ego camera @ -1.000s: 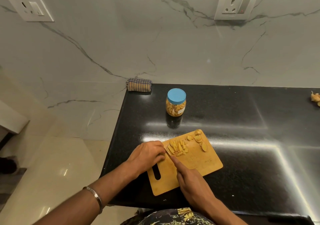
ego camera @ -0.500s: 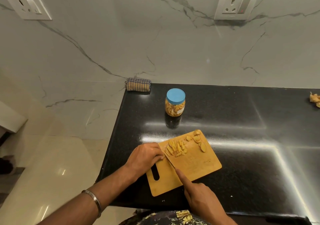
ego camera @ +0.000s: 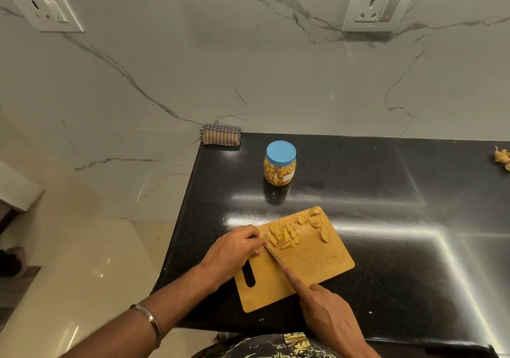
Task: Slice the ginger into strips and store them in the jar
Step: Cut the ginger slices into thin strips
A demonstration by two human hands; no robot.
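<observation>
A wooden cutting board (ego camera: 325, 263) lies near the counter's front left corner. Cut ginger strips (ego camera: 281, 236) sit in a pile on its far left part, with a few flat ginger slices (ego camera: 321, 226) toward its far corner. My left hand (ego camera: 234, 250) rests on the board's left edge, fingertips pinching a small ginger piece beside the strips. My right hand (ego camera: 328, 310) grips a knife (ego camera: 276, 257), forefinger stretched along its spine, the blade tip touching the board by my left fingertips. A blue-lidded jar (ego camera: 280, 163) holding ginger strips stands shut behind the board.
A folded checked cloth (ego camera: 220, 134) lies at the black counter's (ego camera: 400, 205) back left corner. Ginger scraps (ego camera: 502, 157) sit at the far right edge. The counter's left edge drops to a tiled floor. Two wall sockets are above.
My right hand has drawn back toward me, pulling the knife along the board. My left hand stayed at the board's left edge.
</observation>
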